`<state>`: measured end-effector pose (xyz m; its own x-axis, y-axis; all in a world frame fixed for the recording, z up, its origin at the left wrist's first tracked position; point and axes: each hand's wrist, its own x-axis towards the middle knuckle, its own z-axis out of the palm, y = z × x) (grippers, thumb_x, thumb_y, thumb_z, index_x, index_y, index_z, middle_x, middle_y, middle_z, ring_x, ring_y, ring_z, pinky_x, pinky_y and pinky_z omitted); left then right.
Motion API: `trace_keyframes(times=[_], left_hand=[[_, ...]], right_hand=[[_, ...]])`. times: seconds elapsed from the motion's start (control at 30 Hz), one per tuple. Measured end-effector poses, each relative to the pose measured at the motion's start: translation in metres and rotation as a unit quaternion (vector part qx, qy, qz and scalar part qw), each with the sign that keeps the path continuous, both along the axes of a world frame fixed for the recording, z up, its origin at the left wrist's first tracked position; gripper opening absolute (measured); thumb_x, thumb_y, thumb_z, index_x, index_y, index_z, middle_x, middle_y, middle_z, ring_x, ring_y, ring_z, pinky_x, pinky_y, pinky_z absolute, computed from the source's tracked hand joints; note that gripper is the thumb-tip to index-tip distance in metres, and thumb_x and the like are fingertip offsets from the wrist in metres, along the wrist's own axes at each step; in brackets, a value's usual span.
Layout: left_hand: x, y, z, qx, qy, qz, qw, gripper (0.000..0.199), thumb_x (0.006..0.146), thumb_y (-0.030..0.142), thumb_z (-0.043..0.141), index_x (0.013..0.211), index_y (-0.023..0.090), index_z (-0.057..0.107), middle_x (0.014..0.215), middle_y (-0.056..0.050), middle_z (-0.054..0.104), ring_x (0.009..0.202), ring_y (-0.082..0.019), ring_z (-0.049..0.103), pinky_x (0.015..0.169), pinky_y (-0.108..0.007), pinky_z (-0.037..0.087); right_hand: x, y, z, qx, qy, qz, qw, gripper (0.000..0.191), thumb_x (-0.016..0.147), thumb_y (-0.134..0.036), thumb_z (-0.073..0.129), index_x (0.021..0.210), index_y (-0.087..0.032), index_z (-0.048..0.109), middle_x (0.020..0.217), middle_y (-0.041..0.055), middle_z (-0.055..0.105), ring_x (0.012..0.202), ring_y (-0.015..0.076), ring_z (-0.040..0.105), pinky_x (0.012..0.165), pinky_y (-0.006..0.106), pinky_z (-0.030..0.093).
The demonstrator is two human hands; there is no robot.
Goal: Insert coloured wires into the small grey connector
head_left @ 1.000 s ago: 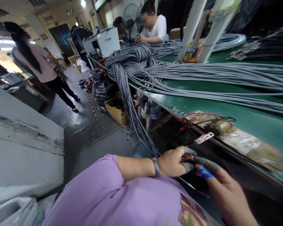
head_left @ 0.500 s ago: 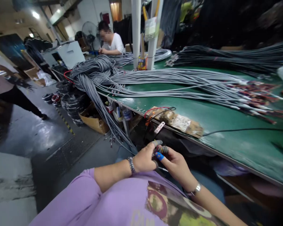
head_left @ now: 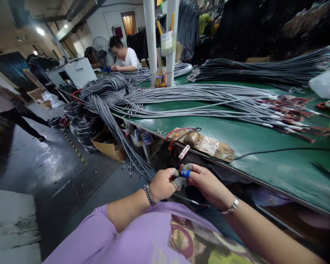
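My left hand [head_left: 162,184] and my right hand [head_left: 207,182] meet in front of my body, fingertips together just off the table's near edge. Both are closed in a pinch on thin coloured wires [head_left: 180,167], of which only a little red shows; the fingers hide the rest. Grey coverings sit on several fingertips, and a blue wrap is around the right thumb. Below the hands, a loose grey cable [head_left: 191,200] with a pale sleeve and bare reddish end lies over my lap.
Grey cables [head_left: 198,93] with stripped ends lie along the green table [head_left: 266,165], partly hanging over its edge. A taped wooden board [head_left: 221,148] with wires rests near that edge. Black cables [head_left: 253,69] lie behind. A co-worker [head_left: 129,58] sits beyond; another person [head_left: 5,99] stands left.
My hands have drawn closer together, and the fingers now cover most of the coloured wires. The loose cable end on my lap has come into view. The view has shifted slightly.
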<state>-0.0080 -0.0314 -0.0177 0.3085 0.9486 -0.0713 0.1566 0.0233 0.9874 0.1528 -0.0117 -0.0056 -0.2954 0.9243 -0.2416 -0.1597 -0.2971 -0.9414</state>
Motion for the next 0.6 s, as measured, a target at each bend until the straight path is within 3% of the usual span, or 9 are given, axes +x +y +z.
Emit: trace_keyframes(times=[0.07, 0.13, 0.23, 0.33, 0.43, 0.6], left_hand=[[-0.005, 0.001, 0.002, -0.024, -0.010, -0.018, 1.000, 0.033, 0.072, 0.044, 0.072, 0.074, 0.015, 0.057, 0.057, 0.001, 0.059, 0.050, -0.011, 0.058, 0.051, -0.021, 0.047], [-0.009, 0.002, 0.003, -0.098, -0.081, -0.050, 0.991, 0.039, 0.070, 0.051, 0.071, 0.075, 0.015, 0.055, 0.053, 0.001, 0.058, 0.046, -0.012, 0.058, 0.046, -0.021, 0.046], [-0.016, 0.004, 0.000, -0.228, -0.203, -0.122, 0.944, 0.053, 0.066, 0.063, 0.068, 0.081, 0.013, 0.057, 0.059, -0.004, 0.064, 0.045, -0.017, 0.062, 0.036, -0.021, 0.042], [-0.017, 0.004, -0.004, -0.290, -0.244, -0.157, 0.912, 0.058, 0.059, 0.062, 0.074, 0.081, 0.010, 0.060, 0.061, -0.007, 0.066, 0.043, -0.017, 0.062, 0.030, -0.019, 0.034], [-0.012, 0.003, -0.008, -0.273, -0.233, -0.106, 0.927, 0.049, 0.060, 0.053, 0.078, 0.076, 0.010, 0.060, 0.057, -0.005, 0.064, 0.040, -0.013, 0.059, 0.030, -0.017, 0.027], [-0.005, 0.001, -0.009, -0.154, -0.163, 0.054, 0.973, 0.038, 0.066, 0.046, 0.075, 0.068, 0.013, 0.057, 0.057, -0.002, 0.063, 0.041, -0.008, 0.056, 0.034, -0.015, 0.026]], right_hand=[[-0.003, 0.001, 0.003, 0.021, -0.013, 0.019, 1.000, 0.025, 0.061, -0.035, 0.081, 0.069, -0.016, 0.067, 0.062, -0.0011, 0.058, 0.055, 0.0104, 0.045, 0.054, 0.026, 0.034], [-0.006, 0.000, 0.004, 0.032, -0.001, 0.027, 0.999, 0.026, 0.063, -0.038, 0.081, 0.070, -0.016, 0.067, 0.063, -0.0002, 0.059, 0.057, 0.0117, 0.047, 0.056, 0.027, 0.037], [-0.009, -0.005, -0.003, 0.032, 0.048, 0.014, 0.998, 0.027, 0.064, -0.041, 0.080, 0.075, -0.018, 0.069, 0.068, 0.0012, 0.062, 0.061, 0.0139, 0.051, 0.060, 0.029, 0.041], [-0.011, -0.007, -0.014, 0.024, 0.070, -0.009, 0.997, 0.029, 0.062, -0.040, 0.082, 0.076, -0.019, 0.069, 0.071, 0.0022, 0.063, 0.062, 0.0144, 0.051, 0.060, 0.029, 0.042], [-0.012, -0.007, -0.021, -0.013, 0.069, -0.049, 0.996, 0.029, 0.062, -0.040, 0.080, 0.076, -0.018, 0.067, 0.065, 0.0008, 0.059, 0.057, 0.0123, 0.047, 0.055, 0.027, 0.040], [-0.008, -0.013, -0.023, -0.038, 0.093, -0.064, 0.993, 0.028, 0.065, -0.037, 0.077, 0.082, -0.018, 0.066, 0.067, -0.0011, 0.055, 0.058, 0.0106, 0.046, 0.058, 0.027, 0.043]])
